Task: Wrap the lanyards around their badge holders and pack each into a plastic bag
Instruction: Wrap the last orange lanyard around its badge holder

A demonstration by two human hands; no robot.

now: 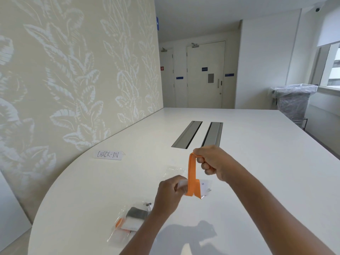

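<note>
My left hand [170, 192] grips a clear badge holder [204, 186] by its left end, above the white table [257, 162]. An orange lanyard [192, 177] is looped round the holder's middle. Its free end rises to my right hand [211, 162], which pinches it taut above the holder. A metal clip [208, 190] shows at the holder's right edge. An empty clear plastic bag [174, 171] lies on the table just behind my left hand. At the lower left lie packed plastic bags [128, 221] holding wrapped grey and orange lanyards.
A folded paper sign reading CHECK-IN [108, 154] stands near the leaf-patterned wall [73, 80]. Two metal cable slots [198, 134] are set into the table's middle. A plastic-wrapped bin [294, 102] stands at the far right beyond the table.
</note>
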